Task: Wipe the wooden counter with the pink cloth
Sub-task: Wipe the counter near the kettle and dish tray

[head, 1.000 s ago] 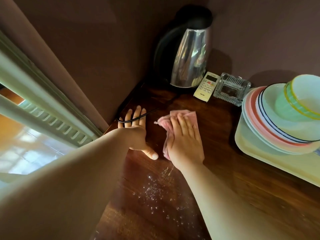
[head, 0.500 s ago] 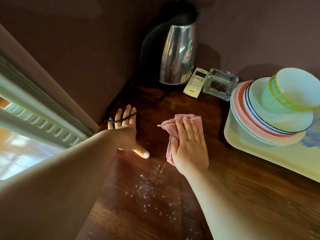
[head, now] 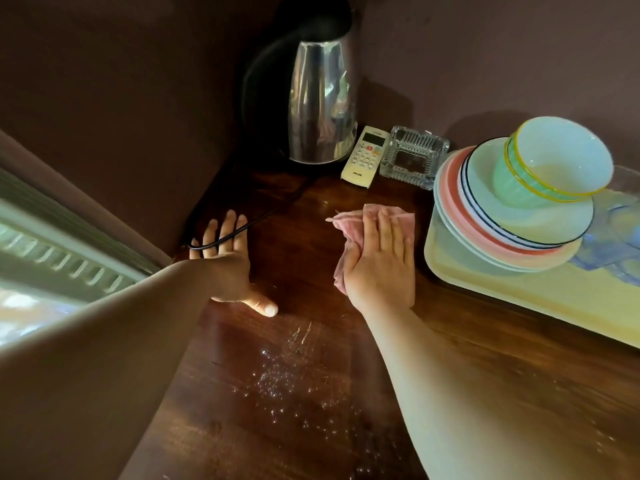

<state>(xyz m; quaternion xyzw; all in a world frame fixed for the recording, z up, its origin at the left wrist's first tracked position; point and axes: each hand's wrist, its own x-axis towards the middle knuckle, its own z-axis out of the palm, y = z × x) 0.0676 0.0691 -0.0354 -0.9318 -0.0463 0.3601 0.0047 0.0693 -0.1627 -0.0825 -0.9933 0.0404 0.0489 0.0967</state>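
The pink cloth (head: pixel 349 221) lies crumpled on the dark wooden counter (head: pixel 298 258), near the middle. My right hand (head: pixel 382 261) presses flat on top of it with straight fingers, covering most of it. My left hand (head: pixel 228 261) rests flat on the counter to the left, fingers straight, thumb spread out, with the kettle's black cord (head: pixel 249 223) lying across the fingers. A patch of white specks and droplets (head: pixel 287 379) sits on the wood in front of both hands.
A steel kettle (head: pixel 318 98) stands in the back corner, with a white remote (head: pixel 365 155) and a glass ashtray (head: pixel 414 155) beside it. At the right a yellow tray (head: pixel 540 292) holds stacked plates (head: pixel 485 244) and a green bowl (head: pixel 550 161). Dark walls close the back and left.
My right hand has slid the pink cloth to the right, toward the tray. The left hand stays flat on the counter under the cord.
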